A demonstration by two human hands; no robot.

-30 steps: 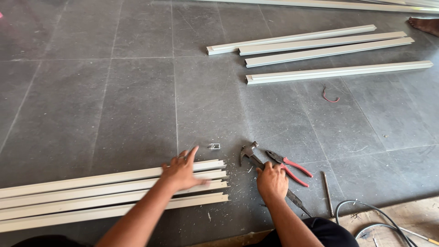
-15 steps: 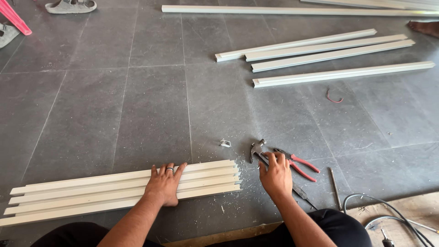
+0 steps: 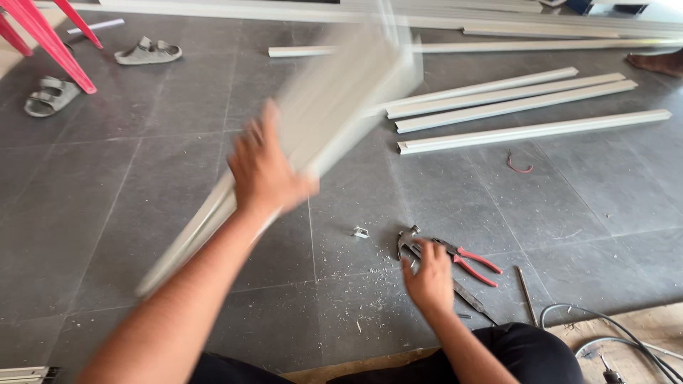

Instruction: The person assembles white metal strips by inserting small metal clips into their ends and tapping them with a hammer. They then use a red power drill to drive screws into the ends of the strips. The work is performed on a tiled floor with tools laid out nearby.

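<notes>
My left hand [image 3: 265, 169] grips a bundle of long pale metal strips [image 3: 334, 107] and holds it off the grey tiled floor, tilted up and away to the right; the bundle is motion-blurred. My right hand [image 3: 429, 283] rests low on the floor, fingers on the tools there: red-handled pliers [image 3: 462, 257] and a dark metal tool [image 3: 405, 242]. Whether it grips one I cannot tell. A small metal clip [image 3: 361, 232] lies just left of the tools.
Several more pale strips [image 3: 512, 107] lie on the floor at the right, longer ones [image 3: 427, 48] along the far edge. Sandals [image 3: 146, 51] and red chair legs [image 3: 43, 43] at top left. Cables [image 3: 612, 334] and a thin rod [image 3: 526, 295] at bottom right.
My left hand has taken the strips that lay flat in front of me and swung them up off the floor. The view has tilted up; my right hand stays by the pliers.
</notes>
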